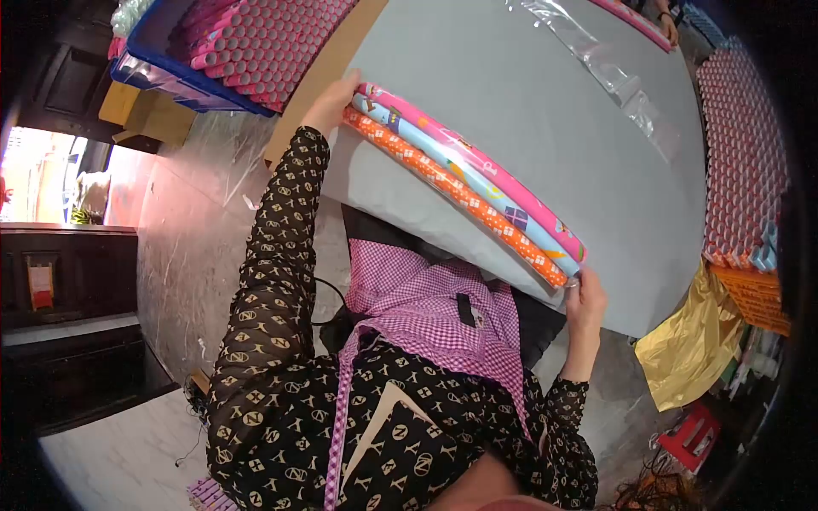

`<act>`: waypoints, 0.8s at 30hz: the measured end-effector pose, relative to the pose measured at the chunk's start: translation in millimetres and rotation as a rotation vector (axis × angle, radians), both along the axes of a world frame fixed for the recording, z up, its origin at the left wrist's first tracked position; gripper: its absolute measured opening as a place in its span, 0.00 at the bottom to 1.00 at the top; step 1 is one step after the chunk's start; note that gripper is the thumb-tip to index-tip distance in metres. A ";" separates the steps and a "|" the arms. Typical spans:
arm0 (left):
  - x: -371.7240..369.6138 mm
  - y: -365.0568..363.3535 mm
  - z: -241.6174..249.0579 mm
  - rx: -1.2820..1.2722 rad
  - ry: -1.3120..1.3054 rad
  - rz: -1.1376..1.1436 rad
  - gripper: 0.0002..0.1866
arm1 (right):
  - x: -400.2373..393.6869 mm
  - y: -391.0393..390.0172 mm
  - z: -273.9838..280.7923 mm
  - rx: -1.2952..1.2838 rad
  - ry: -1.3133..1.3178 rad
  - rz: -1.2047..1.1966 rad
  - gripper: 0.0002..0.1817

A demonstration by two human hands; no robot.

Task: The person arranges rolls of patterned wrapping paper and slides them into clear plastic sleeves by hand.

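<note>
Seen from a head camera looking down, a person in a black patterned top and pink checked apron stood at a grey counter (545, 111). Three long rolls of wrapping paper lay side by side along the near edge of the counter: a pink roll (477, 162) farthest, a light blue roll (464, 175) in the middle, and an orange roll (452, 189) nearest. The left hand (331, 104) pressed against the left ends of the rolls, its fingers held together and curled over the ends. The right hand (586, 298) cupped the right ends, fingers bent around them. Stacks of more rolls (741, 153) stood at the right, and a blue crate of rolls (183, 81) sat at far left.
</note>
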State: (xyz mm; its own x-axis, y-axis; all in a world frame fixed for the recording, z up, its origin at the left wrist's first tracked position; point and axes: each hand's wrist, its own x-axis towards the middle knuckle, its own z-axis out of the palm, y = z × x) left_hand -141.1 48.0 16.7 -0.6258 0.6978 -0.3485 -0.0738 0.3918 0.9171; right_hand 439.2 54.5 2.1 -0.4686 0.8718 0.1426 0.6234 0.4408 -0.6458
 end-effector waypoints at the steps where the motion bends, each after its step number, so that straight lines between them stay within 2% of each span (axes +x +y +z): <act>1: 7.0 -0.3 8.4 0.047 -0.046 0.035 0.28 | 1.5 -0.4 0.8 0.065 0.029 0.003 0.10; 3: 9.3 -0.8 16.6 0.102 -0.089 0.075 0.27 | 2.3 -1.3 7.3 0.107 0.024 0.014 0.09; 5: 0.4 -2.9 14.5 0.249 0.008 0.008 0.29 | 1.4 -3.0 10.8 0.149 0.021 0.030 0.08; 6: -4.0 -4.4 13.4 0.257 0.011 0.015 0.29 | 0.3 -3.8 11.5 0.154 0.034 0.037 0.07; 9: -1.7 -11.6 24.9 0.219 0.277 -0.123 0.27 | 1.6 -2.5 8.5 0.145 0.008 0.049 0.06; 12: 3.8 -17.8 38.9 0.278 0.337 -0.234 0.24 | 4.3 -2.2 3.2 0.111 -0.030 0.042 0.04; 16: 11.1 -20.7 51.7 0.397 0.333 -0.333 0.22 | 5.7 -2.6 2.2 0.049 -0.091 0.006 0.04; 18: 23.5 -25.9 62.2 0.338 0.040 -0.204 0.18 | 6.2 -2.4 -1.4 0.062 -0.102 0.000 0.04; 19: 23.2 -26.6 62.4 0.337 0.035 -0.203 0.18 | 6.7 -2.3 -2.8 0.074 -0.109 -0.007 0.04; 21: 23.7 -28.4 61.8 0.334 0.188 -0.295 0.19 | 6.2 -1.4 -3.0 0.082 -0.092 -0.001 0.05; 24: 20.9 -30.2 62.7 0.360 0.167 -0.375 0.23 | 5.6 -0.5 -2.5 0.063 -0.080 -0.002 0.06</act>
State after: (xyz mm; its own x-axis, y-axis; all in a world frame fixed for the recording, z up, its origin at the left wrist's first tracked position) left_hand -120.2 17.8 79.4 -0.3373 0.9407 0.0366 0.1684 0.0220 0.9855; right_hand 444.7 54.0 -0.4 -0.4788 0.8633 0.1598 0.6729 0.4777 -0.5648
